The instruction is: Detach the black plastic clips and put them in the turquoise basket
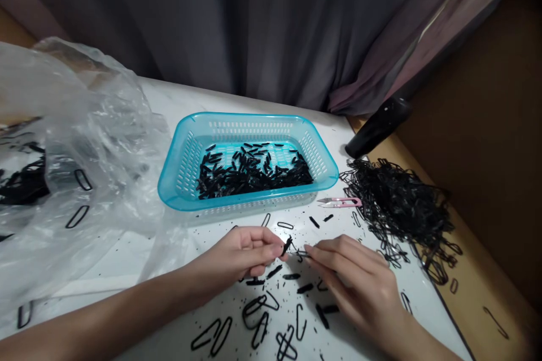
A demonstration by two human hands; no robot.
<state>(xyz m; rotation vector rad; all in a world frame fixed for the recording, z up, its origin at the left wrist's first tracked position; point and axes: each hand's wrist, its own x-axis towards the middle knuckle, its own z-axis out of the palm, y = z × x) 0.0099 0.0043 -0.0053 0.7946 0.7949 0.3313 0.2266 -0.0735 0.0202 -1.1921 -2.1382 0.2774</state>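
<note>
So my left hand pinches 1 black piece, and my right hand pinches something thin beside it, can't tell what. They're over the white table, this side of the blue basket. Loose pinch plus hard tug, that piece might slip.

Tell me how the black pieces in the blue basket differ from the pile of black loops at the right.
The black pieces are short, slim strips; the pile of black loops is made of thin, open rings.
The pieces lie inside the blue basket; the loops are heaped outside it, by the edge of the table.
The pieces look separate; the loops look tangled.
Both are black and numerous.
</note>
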